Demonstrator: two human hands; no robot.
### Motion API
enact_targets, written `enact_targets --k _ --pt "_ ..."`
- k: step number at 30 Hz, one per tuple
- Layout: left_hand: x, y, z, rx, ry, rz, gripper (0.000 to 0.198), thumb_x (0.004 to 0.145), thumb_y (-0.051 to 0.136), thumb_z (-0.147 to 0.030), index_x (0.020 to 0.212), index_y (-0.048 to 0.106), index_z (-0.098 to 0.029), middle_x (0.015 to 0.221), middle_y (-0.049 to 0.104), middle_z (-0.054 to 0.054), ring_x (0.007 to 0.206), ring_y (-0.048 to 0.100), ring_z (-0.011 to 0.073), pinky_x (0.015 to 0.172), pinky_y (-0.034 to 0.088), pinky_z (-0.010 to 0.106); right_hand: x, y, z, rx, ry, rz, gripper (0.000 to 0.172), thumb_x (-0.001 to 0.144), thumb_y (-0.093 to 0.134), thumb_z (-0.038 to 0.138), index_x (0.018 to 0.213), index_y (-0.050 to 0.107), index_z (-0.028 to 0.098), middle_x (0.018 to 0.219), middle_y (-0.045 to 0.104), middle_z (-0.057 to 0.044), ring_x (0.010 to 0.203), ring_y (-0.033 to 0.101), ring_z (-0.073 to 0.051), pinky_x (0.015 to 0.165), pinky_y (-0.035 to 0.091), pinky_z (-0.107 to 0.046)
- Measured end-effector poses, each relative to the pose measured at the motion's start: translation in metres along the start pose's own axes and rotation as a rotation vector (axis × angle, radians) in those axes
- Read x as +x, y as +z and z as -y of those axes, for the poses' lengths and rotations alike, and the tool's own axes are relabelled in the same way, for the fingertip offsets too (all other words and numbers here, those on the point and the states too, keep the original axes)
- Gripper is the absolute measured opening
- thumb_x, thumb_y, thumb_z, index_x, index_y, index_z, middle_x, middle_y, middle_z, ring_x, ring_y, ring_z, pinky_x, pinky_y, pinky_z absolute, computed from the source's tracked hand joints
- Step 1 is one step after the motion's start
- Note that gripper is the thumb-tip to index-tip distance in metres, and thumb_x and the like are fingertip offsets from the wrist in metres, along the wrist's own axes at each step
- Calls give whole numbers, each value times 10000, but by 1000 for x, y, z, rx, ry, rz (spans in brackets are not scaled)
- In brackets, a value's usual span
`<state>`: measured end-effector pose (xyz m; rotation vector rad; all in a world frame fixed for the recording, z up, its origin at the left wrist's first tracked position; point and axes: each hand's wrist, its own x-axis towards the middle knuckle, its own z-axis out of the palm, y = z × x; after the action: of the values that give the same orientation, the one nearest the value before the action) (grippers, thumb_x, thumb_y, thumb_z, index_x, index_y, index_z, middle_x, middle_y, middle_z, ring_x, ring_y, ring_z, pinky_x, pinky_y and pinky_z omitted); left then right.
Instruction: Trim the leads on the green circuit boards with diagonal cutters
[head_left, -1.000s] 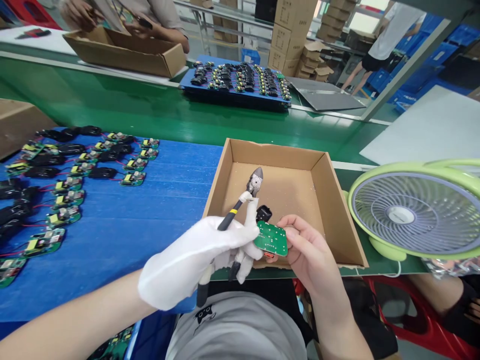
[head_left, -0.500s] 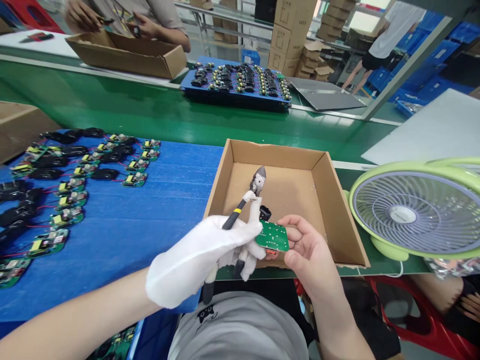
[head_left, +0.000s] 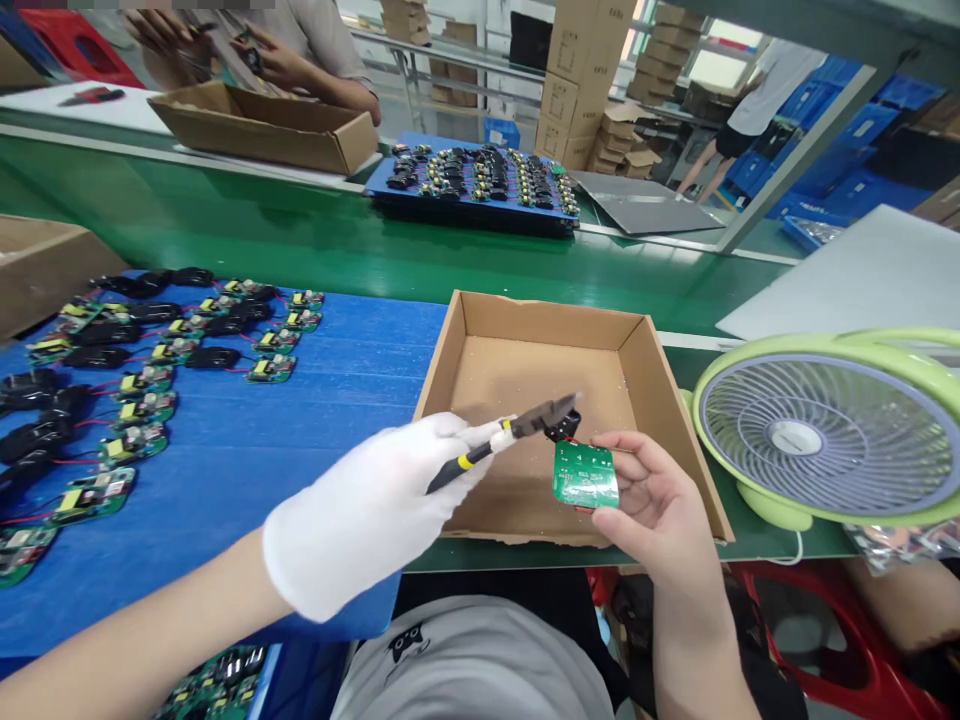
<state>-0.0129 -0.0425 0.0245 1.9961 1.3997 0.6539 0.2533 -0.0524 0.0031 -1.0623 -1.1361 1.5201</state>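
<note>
Head view, entry one: the tool?

"Hand cutter (head_left: 541, 417), grasped in the gloved left hand (head_left: 379, 500); its nose lies over the black part (head_left: 562, 430), contact uncertain. Whether the jaws are parted: cannot tell."

Entry two: the workpiece?

"Green circuit board (head_left: 585, 475), one; pinched at its right edge between thumb and fingers of the bare right hand (head_left: 656, 490). Location: above the near right portion of the cardboard box (head_left: 487, 365)."

Handling notes?

"Judgement only: grip the board by its edges, held steady; keep fingertips clear of the nose; mind the black part, which the blades could nick; work over the box, so scraps would fall inside."
</note>
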Motion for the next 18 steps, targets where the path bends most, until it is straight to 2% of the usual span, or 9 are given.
enact_targets --k 3,6,10,14,18 --pt "-4 -1 17 403 141 -28 482 908 497 -129 1213 847 -259 1101 825 140 960 776 331 808 585 415 0 -7 0 -48 -38 -32 507 785 1059 391 1184 770 277 1119 897 -77 1012 855 -269 926 692 -379" --pt "-8 0 25 671 152 -66 521 893 518 -64 1250 851 -245 1161 818 169 1022 784 370 837 611 449 0 -10 -5 -61 -56 -40 499 805 1045 391 1205 767 282 1135 891 -75 1028 844 -262 944 679 -376" --pt "-12 -2 17 693 192 -58 533 899 485 -43 1234 852 -236 1156 832 142 1030 788 346 859 615 431 0 -10 -11 -77 -77 -61 508 807 1052 384 1214 764 284 1145 881 -64 1034 835 -248 961 676 -368" --pt "-17 -7 3 692 162 -50 587 896 408 11 1224 837 -219 1164 829 107 1059 775 334 904 592 426 -1 -8 -11 -74 -88 -45 488 825 1034 346 1226 765 279 1172 877 -63 1037 831 -241 962 679 -367" --pt "-21 -5 4 731 204 -21 529 870 493 -26 1222 839 -217 1138 826 133 1021 776 359 847 596 441 -1 -8 -12 -71 -99 -54 484 832 1028 337 1234 764 285 1188 878 -53 1035 829 -224 964 674 -347"
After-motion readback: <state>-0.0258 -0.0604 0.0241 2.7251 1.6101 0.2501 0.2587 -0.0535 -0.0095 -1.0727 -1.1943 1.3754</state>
